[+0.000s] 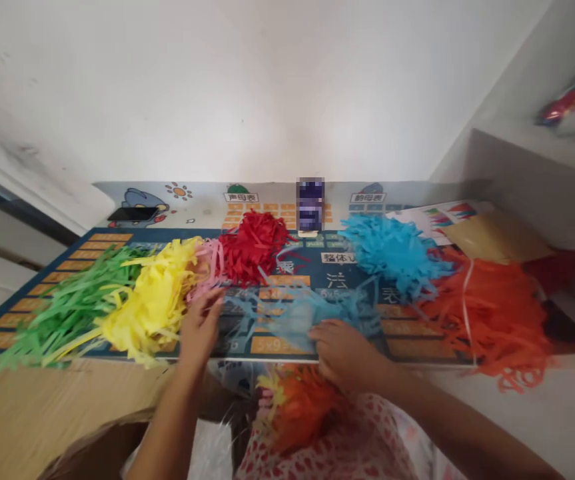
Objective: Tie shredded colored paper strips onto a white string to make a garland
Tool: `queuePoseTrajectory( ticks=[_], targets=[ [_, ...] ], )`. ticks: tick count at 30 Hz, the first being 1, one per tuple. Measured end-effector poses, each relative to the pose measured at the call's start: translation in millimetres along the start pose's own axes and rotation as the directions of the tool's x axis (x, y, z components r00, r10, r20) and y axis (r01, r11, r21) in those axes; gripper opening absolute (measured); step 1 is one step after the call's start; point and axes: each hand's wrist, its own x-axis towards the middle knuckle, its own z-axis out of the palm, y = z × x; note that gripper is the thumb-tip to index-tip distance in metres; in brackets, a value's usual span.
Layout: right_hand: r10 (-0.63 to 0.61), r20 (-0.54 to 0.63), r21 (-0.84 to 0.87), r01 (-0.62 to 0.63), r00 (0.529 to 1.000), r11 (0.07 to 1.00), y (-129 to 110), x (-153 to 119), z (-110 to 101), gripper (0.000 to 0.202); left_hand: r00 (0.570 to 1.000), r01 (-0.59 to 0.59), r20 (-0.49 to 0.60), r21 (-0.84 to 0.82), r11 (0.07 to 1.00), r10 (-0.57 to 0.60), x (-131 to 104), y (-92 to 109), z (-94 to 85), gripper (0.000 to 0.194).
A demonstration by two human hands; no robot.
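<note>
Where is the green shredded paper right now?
In the head view, the green shredded paper lies toward the left end of the printed mat, directly beside the yellow shredded paper, which lies between it and the left hand.

The person wears a cloth (382, 433) with red and white colours, its pattern like a net with small rounded holes. It shows below and to the right of the orange paper bundle (300, 403). Farther right of this bundle, the cloth becomes paler, with soft pinkish patches, rather blurred. Both forearms (427, 400) are slender and uncovered, down to bare hands (344, 353).
</note>
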Motion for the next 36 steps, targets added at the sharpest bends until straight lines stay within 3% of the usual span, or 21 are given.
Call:
queuePoseTrajectory(
  ticks=[3, 4, 5, 6, 7, 8, 9, 10, 11, 12, 13, 15, 18, 20, 22, 25, 27, 29, 32, 34, 36],
  targets=[
    [0.054, -0.046, 0.089, -0.05, 0.997, 0.995, 5, -9, 10, 0.015, 0.95, -0.044, -0.294, 0.205, 0.978, 0.104, -29, 3, -25.7, 0.028],
    [0.059, -0.051, 0.104, -0.054, 0.997, 0.993, 5, -11, 10, 0.016, 0.94, -0.136, -0.27, 0.262, 0.955, 0.208, -39, 10, -23.2, 0.024],
    [0.055, -0.055, 0.114, -0.048, 0.997, 0.992, 4, -13, 8, 0.016, 0.943, -0.267, -0.132, 0.252, 0.93, 0.307, -47, 19, -15.4, 0.021],
    [0.043, -0.055, 0.12, -0.036, 0.998, 0.992, 3, -13, 7, 0.016, 0.919, -0.393, 0.112, 0.184, 0.901, 0.378, -54, 29, -3.1, 0.022],
    [0.028, -0.053, 0.124, -0.022, 0.998, 0.992, 1, -13, 5, 0.017, 0.815, -0.502, 0.383, 0.09, 0.86, 0.435, -58, 38, 12.5, 0.025],
    [0.014, -0.049, 0.127, -0.008, 0.999, 0.992, 0, -14, 4, 0.019, 0.659, -0.568, 0.6, 0.002, 0.823, 0.453, -61, 45, 29.9, 0.028],
    [0.004, -0.041, 0.129, 0.001, 0.999, 0.992, 0, -14, 2, 0.022, 0.529, -0.601, 0.725, -0.047, 0.798, 0.441, -61, 51, 47.6, 0.03],
    [0.003, -0.027, 0.131, 0.0, 1.0, 0.991, 0, -16, 1, 0.025, 0.451, -0.629, 0.785, -0.058, 0.775, 0.425, -60, 54, 64.0, 0.034],
    [0.013, -0.015, 0.131, -0.011, 1.0, 0.991, 2, -18, -2, 0.027, 0.407, -0.658, 0.82, -0.042, 0.752, 0.402, -58, 56, 77.6, 0.039],
    [0.032, -0.01, 0.129, -0.03, 0.999, 0.991, 5, -22, -5, 0.027, 0.408, -0.683, 0.834, 0.008, 0.73, 0.372, -56, 55, 87.5, 0.044],
    [0.064, -0.016, 0.122, -0.061, 0.998, 0.991, 10, -27, -9, 0.025, 0.444, -0.699, 0.829, 0.083, 0.711, 0.339, -54, 53, 93.1, 0.048],
    [0.142, -0.051, 0.09, -0.137, 0.989, 0.986, 21, -39, -19, 0.018, 0.585, -0.678, 0.768, 0.287, 0.677, 0.26, -51, 46, 91.3, 0.054],
    [0.268, -0.116, 0.014, -0.268, 0.956, 0.963, 36, -55, -31, 0.012, 0.793, -0.543, 0.584, 0.546, 0.638, 0.175, -54, 35, 66.3, 0.057],
    [0.375, -0.198, -0.036, -0.39, 0.905, 0.92, 38, -61, -35, 0.014, 0.838, -0.508, 0.509, 0.592, 0.626, 0.198, -58, 33, 48.1, 0.052],
    [0.457, -0.308, -0.035, -0.49, 0.835, 0.871, 32, -61, -35, 0.017, 0.762, -0.608, 0.581, 0.493, 0.622, 0.285, -62, 33, 38.8, 0.045],
    [0.429, -0.414, 0.061, -0.446, 0.803, 0.893, 10, -54, -31, 0.014, 0.493, -0.788, 0.763, 0.189, 0.586, 0.418, -61, 33, 48.4, 0.055],
    [0.367, -0.445, 0.167, -0.327, 0.817, 0.93, -9, -48, -28, 0.011, 0.381, -0.83, 0.799, 0.074, 0.553, 0.465, -56, 31, 64.6, 0.055],
    [0.311, -0.403, 0.335, -0.178, 0.861, 0.925, -29, -40, -25, 0.011, 0.35, -0.852, 0.791, 0.046, 0.521, 0.503, -48, 27, 80.2, 0.05],
    [0.186, -0.224, 0.512, -0.047, 0.957, 0.857, -51, -22, -13, 0.013, 0.392, -0.867, 0.727, 0.085, 0.492, 0.564, -41, 30, 91.6, 0.05],
    [0.18, -0.125, 0.453, -0.105, 0.976, 0.885, -58, -5, 0, 0.016, 0.441, -0.864, 0.664, 0.13, 0.487, 0.604, -42, 37, 90.0, 0.053],
    [0.285, -0.072, 0.31, -0.25, 0.956, 0.917, -56, 12, 15, 0.021, 0.476, -0.859, 0.611, 0.168, 0.484, 0.633, -46, 46, 84.4, 0.054]
  ],
)
